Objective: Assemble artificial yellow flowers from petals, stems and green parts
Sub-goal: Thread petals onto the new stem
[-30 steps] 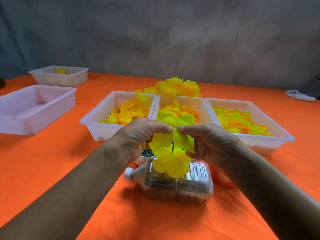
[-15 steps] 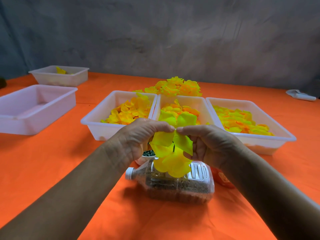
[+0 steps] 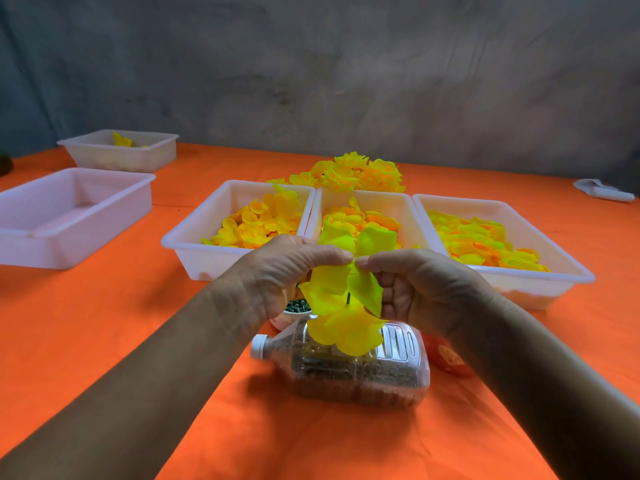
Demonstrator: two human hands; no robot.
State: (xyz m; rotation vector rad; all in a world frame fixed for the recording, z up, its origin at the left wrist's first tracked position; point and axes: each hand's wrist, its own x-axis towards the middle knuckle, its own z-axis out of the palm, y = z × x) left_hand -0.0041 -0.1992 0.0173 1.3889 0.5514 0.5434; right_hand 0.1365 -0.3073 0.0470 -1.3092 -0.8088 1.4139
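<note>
A half-built yellow flower point(image 3: 346, 299), a layer of yellow-green petals on a thin dark stem, hangs between my hands above a clear bottle. My left hand point(image 3: 277, 275) pinches the petals from the left with thumb and forefinger. My right hand point(image 3: 422, 285) pinches them from the right, fingertips almost meeting the left ones. Three white trays of loose yellow and orange petals stand behind: left tray point(image 3: 194, 244), middle tray point(image 3: 405, 206), right tray point(image 3: 561, 265). A heap of finished yellow flowers point(image 3: 356, 173) lies beyond them. A small cup of dark green parts point(image 3: 294, 306) peeks out under my left hand.
A clear plastic bottle point(image 3: 349, 368) filled with brown grains lies on its side on the orange table point(image 3: 104, 323). A red packet point(image 3: 446, 358) lies right of it. Two white trays point(image 3: 69, 216) point(image 3: 121, 150) stand far left, the farther one holding a yellow piece. A white object point(image 3: 602, 190) lies far right.
Both hands keep pinching the petals at the same spot; the petal layer has shifted only slightly on the stem.
</note>
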